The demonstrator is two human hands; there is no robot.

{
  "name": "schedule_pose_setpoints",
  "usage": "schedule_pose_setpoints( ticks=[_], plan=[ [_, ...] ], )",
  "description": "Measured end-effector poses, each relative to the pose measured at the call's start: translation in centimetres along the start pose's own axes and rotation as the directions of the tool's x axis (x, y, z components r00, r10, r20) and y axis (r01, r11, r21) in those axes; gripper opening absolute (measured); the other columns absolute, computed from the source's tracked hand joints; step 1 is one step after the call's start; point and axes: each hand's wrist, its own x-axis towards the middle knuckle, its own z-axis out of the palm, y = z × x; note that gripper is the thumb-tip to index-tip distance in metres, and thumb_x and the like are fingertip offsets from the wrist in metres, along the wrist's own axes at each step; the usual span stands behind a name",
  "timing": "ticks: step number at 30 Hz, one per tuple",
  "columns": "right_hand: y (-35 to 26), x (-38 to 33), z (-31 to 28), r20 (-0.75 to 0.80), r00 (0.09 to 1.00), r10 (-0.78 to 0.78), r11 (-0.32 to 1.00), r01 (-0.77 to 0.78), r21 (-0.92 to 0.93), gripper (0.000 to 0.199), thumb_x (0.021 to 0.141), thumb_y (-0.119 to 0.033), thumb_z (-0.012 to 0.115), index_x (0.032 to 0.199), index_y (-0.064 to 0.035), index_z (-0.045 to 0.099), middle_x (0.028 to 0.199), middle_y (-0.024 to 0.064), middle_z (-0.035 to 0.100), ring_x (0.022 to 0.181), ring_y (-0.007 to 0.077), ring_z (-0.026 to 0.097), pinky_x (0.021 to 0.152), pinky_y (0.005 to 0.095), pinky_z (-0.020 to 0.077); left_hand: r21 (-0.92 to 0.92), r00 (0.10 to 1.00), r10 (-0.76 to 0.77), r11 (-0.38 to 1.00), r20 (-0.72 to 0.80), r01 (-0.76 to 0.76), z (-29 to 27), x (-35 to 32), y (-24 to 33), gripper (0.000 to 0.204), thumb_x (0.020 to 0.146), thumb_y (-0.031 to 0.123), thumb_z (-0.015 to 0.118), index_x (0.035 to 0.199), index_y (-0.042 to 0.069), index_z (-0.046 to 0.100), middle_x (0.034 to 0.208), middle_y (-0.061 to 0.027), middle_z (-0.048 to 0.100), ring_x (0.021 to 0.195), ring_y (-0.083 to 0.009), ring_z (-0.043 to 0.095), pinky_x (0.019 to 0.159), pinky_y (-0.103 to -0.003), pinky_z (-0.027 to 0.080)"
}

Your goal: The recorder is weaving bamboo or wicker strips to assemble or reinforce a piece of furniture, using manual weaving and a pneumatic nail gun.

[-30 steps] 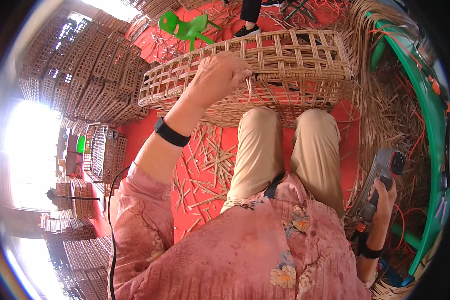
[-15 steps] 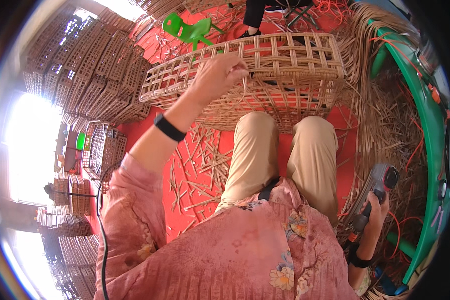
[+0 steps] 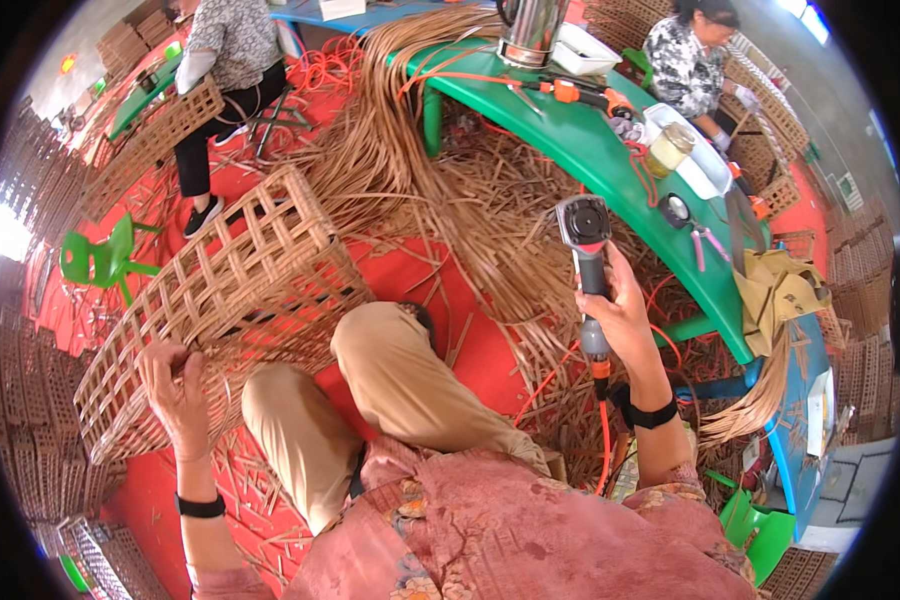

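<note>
I see a red floor (image 3: 485, 365) with brown scraps all over it. A long green table (image 3: 580, 140) runs along the person's right side, with a big messy heap of brown strips (image 3: 420, 180) beside it. The woven basket (image 3: 310, 210) sits at a slant in front of the person's knees, toward the left. Past it is a small green chair (image 3: 105, 255). The right hand (image 3: 625, 305) is wrapped around a gray and black power tool (image 3: 592, 265), held up near the table. The left hand (image 3: 175, 395) is at the basket's near side, fingers bent. I can't tell if they pinch anything. A little glass jar (image 3: 670, 150) is on the table.
</note>
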Motion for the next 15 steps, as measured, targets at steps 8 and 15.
schedule_pose_setpoints(
  ticks=[8,15],
  plan=[
    [2.1,14.6,-4.6,-0.055,0.930,-0.363,0.649,0.210,-0.731,0.074,0.070,-0.010,0.065,0.135,-0.0043,0.031,0.106,0.0240,0.057,0.101,0.0355,0.057,0.083,0.0408,0.0437,0.247,1.000,0.012,0.969,-0.004,-0.010,1.0,-1.1,-0.5,0.023,0.080,0.001,0.061,0.103,0.002,0.065,0.098,-0.0090,0.054,0.097,-0.0268,0.048,0.088,-0.038,0.038],
    [6.0,26.9,-5.9,-0.227,0.968,-0.104,0.421,-0.164,-0.892,0.031,0.076,-0.008,0.054,0.106,-0.0006,0.050,0.102,0.0238,0.060,0.100,0.0384,0.058,0.083,0.0452,0.0459,0.365,0.996,0.037,0.931,-0.076,-0.007,2.2,-2.0,-0.2,0.026,0.083,0.002,0.059,0.109,0.004,0.065,0.107,-0.0087,0.055,0.102,-0.0261,0.049,0.090,-0.037,0.040]
  ],
)
